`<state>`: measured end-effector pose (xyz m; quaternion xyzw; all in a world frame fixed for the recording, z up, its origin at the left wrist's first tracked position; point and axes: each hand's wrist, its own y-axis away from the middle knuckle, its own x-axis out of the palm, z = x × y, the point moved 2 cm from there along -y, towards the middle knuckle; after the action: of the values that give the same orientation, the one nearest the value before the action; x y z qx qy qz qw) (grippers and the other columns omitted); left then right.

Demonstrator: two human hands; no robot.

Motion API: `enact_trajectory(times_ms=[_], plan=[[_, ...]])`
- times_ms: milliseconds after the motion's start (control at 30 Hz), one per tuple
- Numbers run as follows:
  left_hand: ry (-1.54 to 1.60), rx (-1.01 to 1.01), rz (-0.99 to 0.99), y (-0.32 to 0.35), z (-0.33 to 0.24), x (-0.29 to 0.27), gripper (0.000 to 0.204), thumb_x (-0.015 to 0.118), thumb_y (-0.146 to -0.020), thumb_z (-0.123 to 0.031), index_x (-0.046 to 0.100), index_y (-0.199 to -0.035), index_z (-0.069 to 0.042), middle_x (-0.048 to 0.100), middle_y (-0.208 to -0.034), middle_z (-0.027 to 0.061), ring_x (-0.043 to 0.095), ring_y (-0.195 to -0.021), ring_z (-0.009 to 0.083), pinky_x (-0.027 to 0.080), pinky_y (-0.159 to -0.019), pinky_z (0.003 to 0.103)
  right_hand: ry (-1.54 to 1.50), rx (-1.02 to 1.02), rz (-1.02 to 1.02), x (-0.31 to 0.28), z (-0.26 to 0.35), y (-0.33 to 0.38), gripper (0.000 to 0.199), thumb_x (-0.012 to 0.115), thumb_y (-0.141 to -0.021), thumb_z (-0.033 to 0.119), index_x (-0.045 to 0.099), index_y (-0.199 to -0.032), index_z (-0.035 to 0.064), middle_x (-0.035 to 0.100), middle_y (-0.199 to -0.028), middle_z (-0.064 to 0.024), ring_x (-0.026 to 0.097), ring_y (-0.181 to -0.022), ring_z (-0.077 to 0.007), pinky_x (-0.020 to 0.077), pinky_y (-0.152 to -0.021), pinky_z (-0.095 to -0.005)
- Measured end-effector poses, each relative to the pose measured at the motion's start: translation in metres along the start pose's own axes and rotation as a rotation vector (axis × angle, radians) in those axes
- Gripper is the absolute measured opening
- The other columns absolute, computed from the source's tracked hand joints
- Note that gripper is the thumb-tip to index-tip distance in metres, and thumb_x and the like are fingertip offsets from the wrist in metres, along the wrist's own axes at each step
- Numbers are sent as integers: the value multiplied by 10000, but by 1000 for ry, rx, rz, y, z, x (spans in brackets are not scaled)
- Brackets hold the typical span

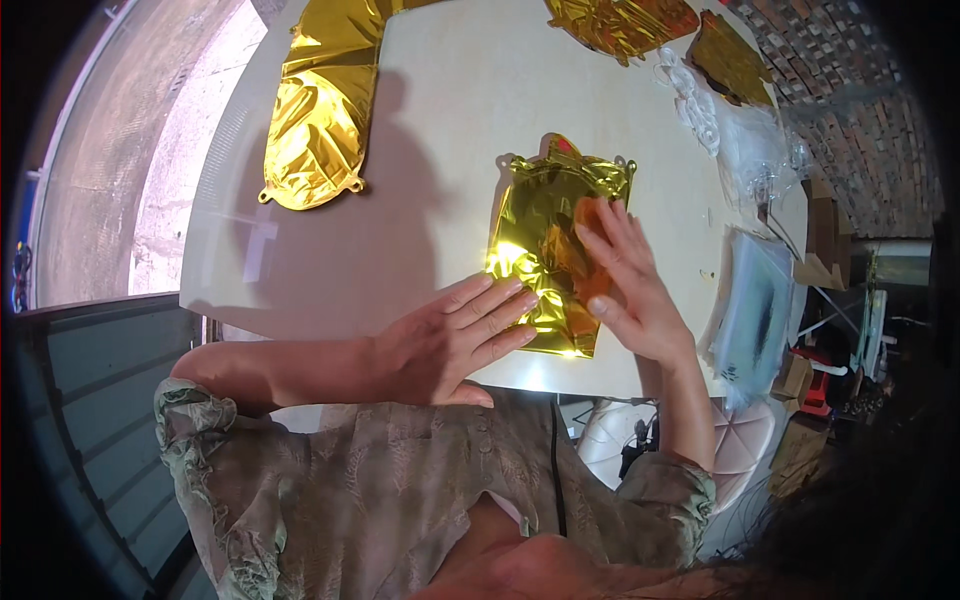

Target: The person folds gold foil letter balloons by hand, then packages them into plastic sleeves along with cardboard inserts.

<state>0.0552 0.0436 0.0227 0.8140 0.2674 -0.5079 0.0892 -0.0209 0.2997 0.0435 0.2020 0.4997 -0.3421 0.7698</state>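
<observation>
A flat, deflated gold foil balloon (543,210), folded into a rough rectangle, lies on the table in front of me. Small tabs with holes stick out at its far corners, and a bit of red shows at its far edge. My left hand (450,335) rests with straight fingers on its near left part, palm down and thumb apart. Over its right side is my right hand (635,285), fingers stretched and thumb spread; whether the whole palm touches the foil I cannot tell. Neither hand grips anything.
Another gold foil balloon (318,135) lies stretched along the far left of the white table (470,90). More gold foil (625,25) is piled at the far edge. On the right are crumpled clear plastic (755,145) and a stack of clear bags (755,310). Cardboard boxes (828,245) stand beyond.
</observation>
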Motion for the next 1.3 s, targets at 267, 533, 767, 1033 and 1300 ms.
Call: enact_trajectory(times_ms=[267, 533, 767, 1033, 1300], plan=[[-28, 21, -9, -1, 0, 1, 906, 747, -760, -524, 476, -1436, 16, 407, -1512, 250, 331, -1455, 386, 209, -1215, 513, -17, -377, 207, 24, 28, -45, 585, 496, -998, 404, 455, -1498, 103, 338, -1614, -98, 273, -1509, -304, 160, -1246, -493], [16, 34, -56, -2, -2, 1, 881, 772, -752, -482, 490, -1420, 18, 422, -1502, 254, 350, -1444, 402, 224, -1209, 522, 157, -337, 92, 26, 3, -64, 600, 457, -1016, 480, 413, -1532, 177, 279, -1640, -92, 215, -1527, -317, 101, -1248, -519], [-27, 14, 24, -6, -4, -9, 886, 764, -765, -496, 487, -1432, 17, 410, -1516, 263, 332, -1457, 405, 231, -1203, 515, -132, -173, -178, -14, -50, -76, 526, 430, -1053, 395, 458, -1497, 114, 351, -1596, -157, 207, -1524, -360, 131, -1239, -506], [-2, -43, 7, -7, -3, -16, 875, 744, -805, -488, 447, -1461, 9, 347, -1549, 285, 286, -1472, 428, 230, -1192, 546, 121, -35, -203, -3, -6, 14, 598, 566, -993, 339, 433, -1485, 27, 407, -1545, -211, 332, -1465, -393, 240, -1208, -507], [-140, -109, -108, -36, 22, -16, 824, 786, -814, -335, 399, -1473, -26, 192, -1594, 269, 211, -1454, 523, 259, -1183, 586, 42, 180, -276, 27, 18, 58, 778, 654, -934, 266, 273, -1519, -78, 427, -1493, -286, 376, -1429, -423, 241, -1206, -511]])
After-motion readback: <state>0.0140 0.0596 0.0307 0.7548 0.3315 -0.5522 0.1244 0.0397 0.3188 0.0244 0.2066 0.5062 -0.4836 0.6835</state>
